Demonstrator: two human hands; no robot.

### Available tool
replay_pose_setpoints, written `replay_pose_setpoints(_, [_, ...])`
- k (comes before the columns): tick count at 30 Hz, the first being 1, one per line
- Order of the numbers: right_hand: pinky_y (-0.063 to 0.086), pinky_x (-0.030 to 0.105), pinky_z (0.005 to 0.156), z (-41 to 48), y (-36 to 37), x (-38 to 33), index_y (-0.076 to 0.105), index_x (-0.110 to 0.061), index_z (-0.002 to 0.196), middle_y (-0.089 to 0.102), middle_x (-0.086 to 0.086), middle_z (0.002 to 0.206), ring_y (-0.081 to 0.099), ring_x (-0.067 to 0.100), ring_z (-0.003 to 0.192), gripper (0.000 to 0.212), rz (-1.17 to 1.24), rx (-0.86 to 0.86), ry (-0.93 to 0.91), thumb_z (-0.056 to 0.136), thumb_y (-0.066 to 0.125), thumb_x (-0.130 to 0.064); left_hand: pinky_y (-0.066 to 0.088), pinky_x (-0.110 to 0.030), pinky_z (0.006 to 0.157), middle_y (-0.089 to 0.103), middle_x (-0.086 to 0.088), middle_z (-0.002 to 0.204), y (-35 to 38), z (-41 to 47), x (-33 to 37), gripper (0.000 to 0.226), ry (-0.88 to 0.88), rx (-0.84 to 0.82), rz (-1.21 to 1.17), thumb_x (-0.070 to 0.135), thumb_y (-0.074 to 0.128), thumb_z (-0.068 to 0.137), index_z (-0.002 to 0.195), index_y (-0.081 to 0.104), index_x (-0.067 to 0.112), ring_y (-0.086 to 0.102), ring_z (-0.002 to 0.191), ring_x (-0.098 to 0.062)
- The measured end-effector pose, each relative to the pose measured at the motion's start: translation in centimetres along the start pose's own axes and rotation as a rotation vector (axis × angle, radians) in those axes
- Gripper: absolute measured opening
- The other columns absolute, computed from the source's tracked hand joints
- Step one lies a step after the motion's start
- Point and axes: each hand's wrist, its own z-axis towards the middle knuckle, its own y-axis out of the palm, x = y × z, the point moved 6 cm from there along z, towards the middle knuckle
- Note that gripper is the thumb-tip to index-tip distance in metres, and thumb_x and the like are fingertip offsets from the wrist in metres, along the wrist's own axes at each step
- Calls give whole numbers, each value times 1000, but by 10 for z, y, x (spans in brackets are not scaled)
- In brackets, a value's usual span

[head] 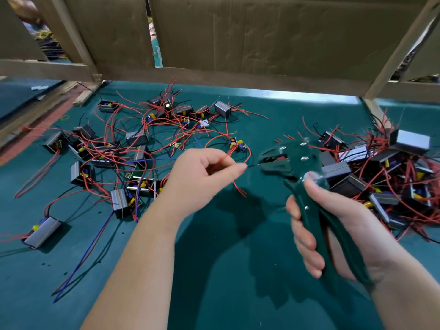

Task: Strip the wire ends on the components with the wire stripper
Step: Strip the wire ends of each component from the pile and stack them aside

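Observation:
My left hand (202, 179) pinches a thin wire (250, 166) near its end, and the dark tip points right toward the stripper's jaws. The red wire loops back to a small circuit component (237, 145) lying on the mat just behind. My right hand (333, 225) grips the two handles of a dark green wire stripper (292, 163), held above the mat with its head aimed left. The wire tip sits just at the mouth of the jaws; whether it is inside them I cannot tell.
Several boxed components with red wires (133, 148) lie scattered on the green mat (226, 258) to the left and behind. A denser heap of components (385, 172) lies at the right. A wooden frame with cardboard panels (238, 44) closes off the back.

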Motion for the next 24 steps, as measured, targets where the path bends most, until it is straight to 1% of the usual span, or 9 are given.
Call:
replay_pose_setpoints(4, [38,27,34,-6,-15,-24,58,-13,65,39,7,49,37,19,30,44,57,74,-161,74,56,-55,38,-23,57,60,-5,60,-36,4,-10,20,-59,203,-71,37,69,77,72,69,18,46,58,-8])
replay_pose_setpoints(8, [43,30,40,-4,-11,-15,60,-13,69,44,10,53,42,24,35,41,73,27,-123,69,65,-53,40,-22,61,65,-12,71,-25,3,-6,22,-56,129,-52,39,61,82,77,73,21,48,64,-8])
replay_pose_setpoints(10, [46,35,43,-2,-2,-7,62,-12,74,48,12,56,47,26,40,43,72,-44,-95,64,75,-51,33,-22,53,54,-2,59,-14,3,-5,35,-73,66,-94,39,53,88,88,73,10,37,57,-13])
replay_pose_setpoints(12, [48,38,47,0,2,-3,62,-11,76,50,15,59,49,27,43,47,65,-68,-78,59,80,-51,28,-22,51,58,13,64,-10,4,-9,48,-92,31,-164,33,43,92,98,65,-9,31,56,-17])
replay_pose_setpoints(13, [48,38,48,1,2,-2,62,-11,77,51,15,60,50,28,45,48,66,-65,-74,60,81,-51,28,-21,51,60,16,70,-8,4,-8,46,-79,22,-157,30,40,92,102,64,-9,31,55,-15])
replay_pose_setpoints(16, [47,40,47,2,1,0,62,-10,76,50,16,61,50,30,46,38,79,-35,-62,73,67,-48,34,-18,57,49,7,74,-5,2,2,26,37,10,0,25,43,96,108,65,31,40,55,-4])
replay_pose_setpoints(17, [47,41,47,3,0,0,62,-10,76,50,17,61,50,30,46,35,84,-24,-57,74,63,-46,36,-16,58,49,7,72,-5,2,3,25,58,22,13,21,46,97,108,63,36,44,54,-2])
replay_pose_setpoints(21, [50,45,51,5,2,1,64,-9,80,53,20,65,54,34,51,43,115,-63,-65,61,81,-43,48,-16,56,66,7,66,-3,2,1,18,-32,67,-198,6,56,94,92,65,22,57,50,-7])
replay_pose_setpoints(24, [52,50,60,7,1,3,65,-6,85,55,24,73,57,37,60,53,131,-68,-69,49,87,-38,49,-20,52,68,-4,61,5,0,4,4,-93,19,-385,9,58,88,86,60,12,59,47,-14])
